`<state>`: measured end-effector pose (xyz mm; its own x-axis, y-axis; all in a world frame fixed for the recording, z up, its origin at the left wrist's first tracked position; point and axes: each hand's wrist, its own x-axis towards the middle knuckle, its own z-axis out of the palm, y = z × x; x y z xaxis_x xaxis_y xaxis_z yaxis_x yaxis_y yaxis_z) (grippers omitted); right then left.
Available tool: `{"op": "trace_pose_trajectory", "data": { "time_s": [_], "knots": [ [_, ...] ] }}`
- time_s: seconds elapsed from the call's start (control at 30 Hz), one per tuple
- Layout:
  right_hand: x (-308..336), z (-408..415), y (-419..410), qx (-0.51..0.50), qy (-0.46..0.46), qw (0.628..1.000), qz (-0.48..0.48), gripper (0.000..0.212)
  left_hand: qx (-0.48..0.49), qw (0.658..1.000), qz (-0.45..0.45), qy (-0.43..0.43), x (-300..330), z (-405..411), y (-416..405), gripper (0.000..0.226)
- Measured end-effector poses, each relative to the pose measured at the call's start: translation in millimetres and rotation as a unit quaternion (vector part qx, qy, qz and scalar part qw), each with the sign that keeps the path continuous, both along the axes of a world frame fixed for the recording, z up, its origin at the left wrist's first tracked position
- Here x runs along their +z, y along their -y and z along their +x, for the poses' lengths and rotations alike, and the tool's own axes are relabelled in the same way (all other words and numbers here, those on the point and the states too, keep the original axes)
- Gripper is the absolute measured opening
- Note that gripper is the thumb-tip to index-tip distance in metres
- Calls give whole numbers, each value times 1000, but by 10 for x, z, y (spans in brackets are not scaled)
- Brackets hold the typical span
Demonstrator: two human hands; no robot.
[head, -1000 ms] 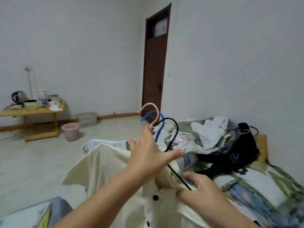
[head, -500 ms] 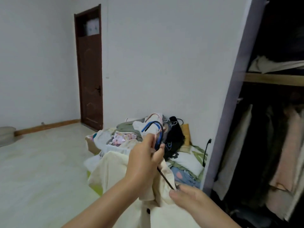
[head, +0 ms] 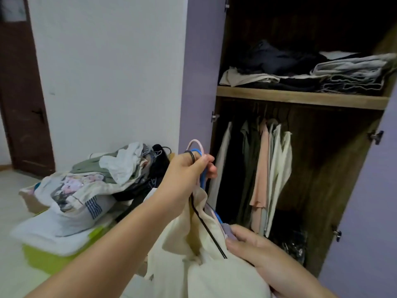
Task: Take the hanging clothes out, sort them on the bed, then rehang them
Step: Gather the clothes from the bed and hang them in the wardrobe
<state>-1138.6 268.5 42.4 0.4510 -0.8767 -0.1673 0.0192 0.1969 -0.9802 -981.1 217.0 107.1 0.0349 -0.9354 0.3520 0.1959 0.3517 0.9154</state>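
A: Left hand clenched round three hanger hooks, pink, blue and black, bunched together. Right hand pinching the cream shirt low down at a hanger arm, beside a fold of lilac cloth.

B: Risks?

A: Hooks tangling on the way onto the rail. Three in one fist, so likely to snag each other or land crossed. Cream shirt sagging off the black hanger, possibly half off already; hard to tell under the folds. Slipping loose if lifted by the hooks alone.

B: In the way?

A: Hung clothes crowding the left end of the rail, cream, olive, peach. Room to the right of them, but dark back there, rail barely visible. Shelf just above, leaving little headroom for tipping hooks over. Wardrobe door open at the left edge, close to the raised fist.

B: Elsewhere?

A: Pile of unsorted clothes heaped at the near edge of the bed. Folded stacks along the shelf top. Brown door at far left.
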Motion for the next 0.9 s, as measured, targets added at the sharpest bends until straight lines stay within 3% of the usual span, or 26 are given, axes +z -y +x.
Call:
{"op": "trace_pose_trajectory", "data": {
  "time_s": [0.03, 0.13, 0.2, 0.33, 0.43, 0.5, 0.57, 0.67, 0.7, 0.73, 0.77, 0.83, 0.9],
  "knots": [
    [30, -160, -17, 12, -3, 1000, 4, 24, -4, 1000, 12, -10, 13, -134, 47, 29],
    [68, -537, -42, -1, -10, 1000, -4, 39, -25, 998, 31, -47, 39, -518, 179, 33],
    [63, -710, -22, -14, -63, 997, -52, 40, -40, 998, 37, -27, 50, -757, 232, 32],
    [14, -882, 92, -92, -111, 986, -81, 51, -92, 994, 41, -34, 73, -1169, 406, 29],
    [-35, -896, 227, -121, -90, 987, -58, 96, -139, 988, 33, -54, 116, -1459, 604, 28],
    [-41, -971, 358, -131, -136, 980, -64, 99, -171, 984, 21, -52, 138, -1608, 769, 27],
    [-8, -1068, 507, -165, -229, 954, -102, 87, -198, 980, 13, -34, 145, -1705, 967, 28],
    [52, -1270, 789, -251, -419, 854, -179, 65, -237, 971, 4, -24, 144, -1814, 1325, 28],
    [62, -1303, 903, -288, -459, 818, -192, 60, -252, 967, 3, -27, 145, -1846, 1445, 27],
    [80, -1301, 1025, -312, -463, 806, -197, 55, -265, 964, 1, -28, 152, -1879, 1557, 26],
    [94, -1292, 1156, -325, -424, 826, -181, 46, -276, 961, -1, -25, 160, -1916, 1666, 26],
    [111, -1247, 1417, -330, -236, 905, -129, 29, -298, 955, -10, -7, 186, -1993, 1869, 26],
    [81, -1258, 1631, -293, -112, 945, -97, 22, -325, 946, -18, 9, 206, -2071, 2052, 24]
  ]
}}
